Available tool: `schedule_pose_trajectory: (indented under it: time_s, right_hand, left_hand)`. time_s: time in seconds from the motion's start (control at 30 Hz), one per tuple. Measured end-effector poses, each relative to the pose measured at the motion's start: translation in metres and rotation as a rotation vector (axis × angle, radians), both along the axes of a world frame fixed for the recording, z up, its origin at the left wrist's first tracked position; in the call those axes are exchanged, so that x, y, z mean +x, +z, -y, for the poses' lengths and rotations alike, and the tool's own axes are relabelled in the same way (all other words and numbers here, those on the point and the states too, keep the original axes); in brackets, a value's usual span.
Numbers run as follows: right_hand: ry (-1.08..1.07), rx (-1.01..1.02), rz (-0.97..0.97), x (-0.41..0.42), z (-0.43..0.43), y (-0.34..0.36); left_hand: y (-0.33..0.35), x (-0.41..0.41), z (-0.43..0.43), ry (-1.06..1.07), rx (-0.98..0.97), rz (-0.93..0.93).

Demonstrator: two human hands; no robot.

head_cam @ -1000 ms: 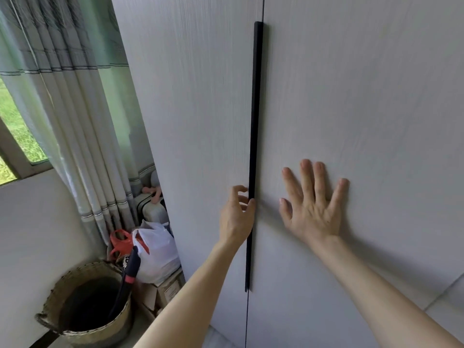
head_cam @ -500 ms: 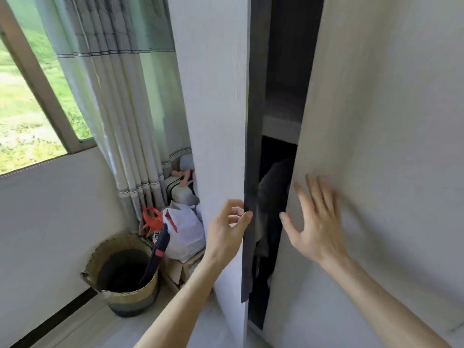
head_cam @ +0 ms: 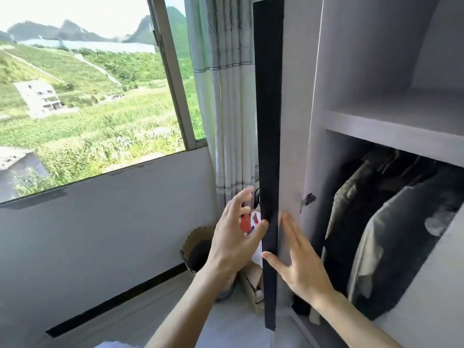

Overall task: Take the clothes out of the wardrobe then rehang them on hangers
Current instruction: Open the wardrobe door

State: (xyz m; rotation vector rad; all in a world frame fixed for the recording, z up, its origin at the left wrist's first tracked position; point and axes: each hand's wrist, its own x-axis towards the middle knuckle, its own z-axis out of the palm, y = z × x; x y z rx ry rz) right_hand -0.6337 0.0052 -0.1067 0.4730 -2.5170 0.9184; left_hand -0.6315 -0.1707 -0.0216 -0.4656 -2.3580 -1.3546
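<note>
The left wardrobe door [head_cam: 291,121] stands swung open toward me, its black edge strip [head_cam: 268,146] facing the camera. My left hand [head_cam: 233,237] is just left of that strip, fingers spread, thumb touching it. Flat against the door's inner face lies my right hand [head_cam: 298,259], fingers straight. Inside the wardrobe, under a pale shelf [head_cam: 391,131], several dark and grey garments [head_cam: 376,237] hang on hangers from a rail. The right part of the wardrobe is cut off by another panel [head_cam: 431,285].
A window [head_cam: 82,104] and striped curtain [head_cam: 226,96] fill the left. On the floor behind the door stand a woven basket [head_cam: 194,247], a cardboard box [head_cam: 251,280] and a white-and-red bag [head_cam: 247,219]. A door hinge [head_cam: 308,199] sticks out at hand height.
The left door went from shut to wide open. My left hand let go of its edge and opened; my right hand shifted from the right door onto the open door's inner face.
</note>
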Motion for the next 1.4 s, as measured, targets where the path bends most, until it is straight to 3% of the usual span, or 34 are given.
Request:
schedule_pose_trajectory:
  time_s: [0.2, 0.4, 0.6, 0.77, 0.9, 1.03, 1.2, 1.4]
  right_hand:
    - [-0.085, 0.118, -0.162, -0.045, 0.047, -0.013]
    - [-0.037, 0.170, -0.203, -0.092, 0.082, -0.022]
    - [-0.073, 0.216, -0.126, -0.120, 0.120, -0.015]
    - [-0.027, 0.265, -0.078, -0.143, 0.127, -0.010]
    - [0.050, 0.316, -0.074, -0.155, 0.109, 0.000]
    - [0.070, 0.283, -0.030, -0.147, 0.070, 0.011]
    - [-0.151, 0.296, -0.061, -0.084, -0.011, 0.018]
    - [-0.628, 0.358, -0.184, 0.018, -0.097, 0.046]
  left_hand:
    - [0.035, -0.041, 0.034, 0.233, -0.373, -0.541]
    - [0.030, -0.067, 0.066, 0.389, -0.565, -0.505]
    - [0.035, -0.093, 0.088, 0.514, -0.577, -0.403]
    - [0.035, -0.104, 0.095, 0.440, -0.513, -0.271]
    - [0.032, -0.110, 0.101, 0.435, -0.569, -0.218]
    - [0.007, -0.111, 0.094, 0.363, -0.559, -0.285]
    - [-0.034, -0.114, 0.043, 0.142, -0.377, -0.270]
    - [-0.047, -0.114, -0.056, -0.284, -0.270, -0.125]
